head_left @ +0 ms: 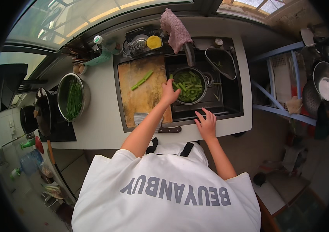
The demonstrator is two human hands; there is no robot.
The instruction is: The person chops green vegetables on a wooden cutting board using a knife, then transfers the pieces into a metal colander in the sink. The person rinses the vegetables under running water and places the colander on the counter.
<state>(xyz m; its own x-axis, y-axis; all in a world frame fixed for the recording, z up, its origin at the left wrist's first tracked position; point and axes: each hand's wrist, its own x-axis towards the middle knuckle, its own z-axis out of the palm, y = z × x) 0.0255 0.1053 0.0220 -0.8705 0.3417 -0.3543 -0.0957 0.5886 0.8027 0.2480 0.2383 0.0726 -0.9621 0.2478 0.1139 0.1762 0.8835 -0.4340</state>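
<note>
My left hand (169, 91) reaches over the left rim of a steel bowl (190, 86) of cut green stalks in the black sink (222, 103); its fingers are curled at the rim, what they grip unclear. My right hand (207, 123) is open, fingers spread over the sink's front edge. On a worn wooden board (137, 97) left of the bowl lies a green stalk (142, 80). A knife with a dark handle (168, 129) rests at the board's front, partly hidden by my left forearm.
Left are a bowl of long greens (73, 99) and a lidded wok (44, 112). Behind are a pink cloth (172, 29) over the faucet and a caddy with a yellow sponge (153, 41). A colander (220, 62) sits at the sink's back right, beside a blue rack (280, 104).
</note>
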